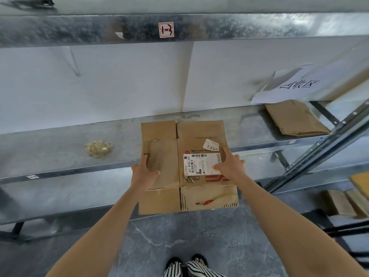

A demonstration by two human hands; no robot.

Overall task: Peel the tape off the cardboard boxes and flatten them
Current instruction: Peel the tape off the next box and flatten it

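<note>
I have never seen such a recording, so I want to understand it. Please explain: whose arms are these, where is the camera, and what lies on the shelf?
There is no machine here. A person wears one camera on the head, so you look down along their own two bare arms; the feet at the bottom are theirs. In front is a metal shelf. On it lies a flattened cardboard box, its near part past the shelf's front edge. The left hand rests on its left panel; the right hand presses flat on the white shipping label. Neither hand grips anything. Left of the box lies a crumpled wad that looks like peeled tape. At the far right lies a second flattened box.
</note>
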